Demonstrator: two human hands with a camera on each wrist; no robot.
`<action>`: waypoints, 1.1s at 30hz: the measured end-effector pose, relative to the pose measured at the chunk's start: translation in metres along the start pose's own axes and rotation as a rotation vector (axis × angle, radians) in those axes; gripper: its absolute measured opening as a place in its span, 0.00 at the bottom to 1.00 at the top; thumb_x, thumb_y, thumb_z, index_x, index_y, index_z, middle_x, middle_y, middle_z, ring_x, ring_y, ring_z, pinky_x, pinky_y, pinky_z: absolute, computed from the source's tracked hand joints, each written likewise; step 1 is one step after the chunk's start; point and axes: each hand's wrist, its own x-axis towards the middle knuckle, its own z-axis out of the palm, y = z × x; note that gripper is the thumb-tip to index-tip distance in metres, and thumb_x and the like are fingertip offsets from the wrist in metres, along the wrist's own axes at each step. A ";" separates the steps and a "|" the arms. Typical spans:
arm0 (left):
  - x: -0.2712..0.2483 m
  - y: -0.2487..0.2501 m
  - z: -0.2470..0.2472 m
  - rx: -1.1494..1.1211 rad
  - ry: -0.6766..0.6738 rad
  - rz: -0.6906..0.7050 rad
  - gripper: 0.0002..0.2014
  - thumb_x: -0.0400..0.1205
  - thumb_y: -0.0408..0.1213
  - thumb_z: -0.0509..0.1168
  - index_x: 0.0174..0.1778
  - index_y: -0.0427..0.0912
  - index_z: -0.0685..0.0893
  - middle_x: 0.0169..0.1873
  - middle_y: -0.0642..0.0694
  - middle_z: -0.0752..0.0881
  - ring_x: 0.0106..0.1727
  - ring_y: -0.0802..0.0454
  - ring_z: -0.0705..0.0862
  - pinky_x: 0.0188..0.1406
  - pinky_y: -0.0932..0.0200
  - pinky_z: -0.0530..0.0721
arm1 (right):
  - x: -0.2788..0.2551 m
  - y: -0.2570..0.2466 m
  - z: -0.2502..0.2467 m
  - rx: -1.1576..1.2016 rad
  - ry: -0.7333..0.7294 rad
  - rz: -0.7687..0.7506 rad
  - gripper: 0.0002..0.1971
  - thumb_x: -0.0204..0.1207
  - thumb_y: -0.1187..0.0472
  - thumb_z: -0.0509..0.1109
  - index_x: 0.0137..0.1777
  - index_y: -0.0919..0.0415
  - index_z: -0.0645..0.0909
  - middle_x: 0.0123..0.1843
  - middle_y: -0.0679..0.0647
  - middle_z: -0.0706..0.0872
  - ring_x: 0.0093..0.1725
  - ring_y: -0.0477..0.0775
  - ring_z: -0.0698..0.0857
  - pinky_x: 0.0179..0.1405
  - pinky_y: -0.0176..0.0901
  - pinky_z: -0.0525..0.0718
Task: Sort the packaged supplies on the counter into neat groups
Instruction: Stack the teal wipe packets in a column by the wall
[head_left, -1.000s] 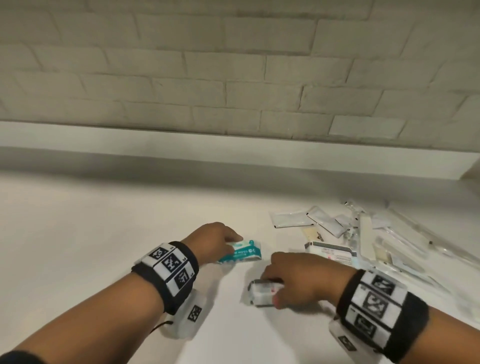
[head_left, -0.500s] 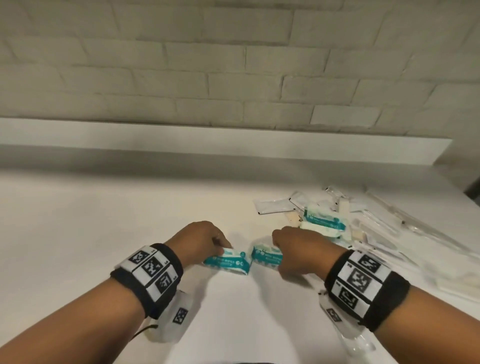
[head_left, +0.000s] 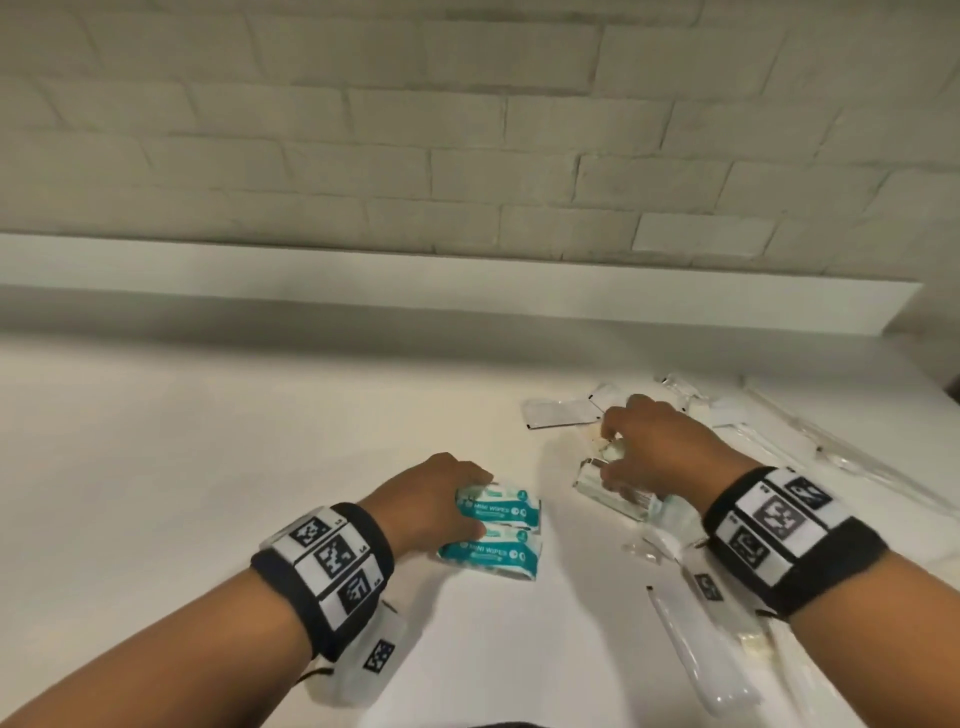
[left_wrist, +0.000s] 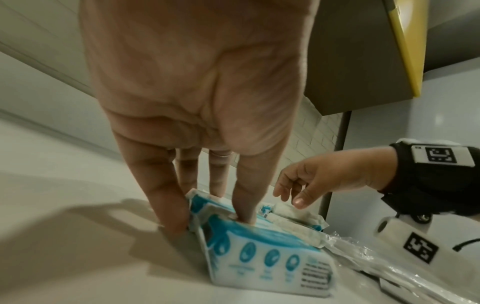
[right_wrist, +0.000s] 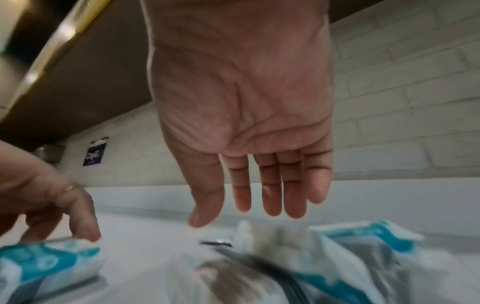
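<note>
Head view, lower centre: two wipes packs (head_left: 491, 530) are steadied under the left hand's (head_left: 431, 506) straight fingers; the right hand (head_left: 654, 452), loose and empty, should be lowered squarely onto the next pack.

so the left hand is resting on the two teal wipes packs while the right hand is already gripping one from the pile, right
Not quite. The left hand does rest on the two teal wipes packs, but the right hand grips nothing: the right wrist view shows its fingers straight and apart from the pile, hovering over it.
</note>
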 end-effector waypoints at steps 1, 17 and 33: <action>0.001 0.001 0.000 -0.006 0.005 -0.004 0.28 0.76 0.45 0.71 0.72 0.59 0.74 0.64 0.55 0.75 0.59 0.56 0.80 0.60 0.60 0.81 | 0.003 0.006 0.003 -0.013 -0.003 0.021 0.24 0.73 0.47 0.71 0.69 0.50 0.74 0.63 0.51 0.75 0.59 0.53 0.76 0.53 0.44 0.79; 0.011 -0.004 -0.004 -0.072 0.063 -0.056 0.15 0.75 0.44 0.74 0.57 0.49 0.84 0.52 0.52 0.83 0.52 0.54 0.83 0.56 0.54 0.83 | 0.030 -0.043 -0.009 0.395 -0.163 -0.200 0.14 0.78 0.52 0.70 0.63 0.50 0.81 0.58 0.46 0.86 0.53 0.48 0.84 0.51 0.40 0.80; 0.018 0.001 -0.014 -0.008 0.125 -0.053 0.20 0.70 0.50 0.77 0.52 0.54 0.76 0.53 0.55 0.75 0.54 0.55 0.79 0.46 0.61 0.79 | 0.052 -0.050 0.003 0.307 -0.087 -0.150 0.10 0.76 0.58 0.73 0.56 0.48 0.84 0.55 0.44 0.87 0.49 0.43 0.84 0.46 0.37 0.80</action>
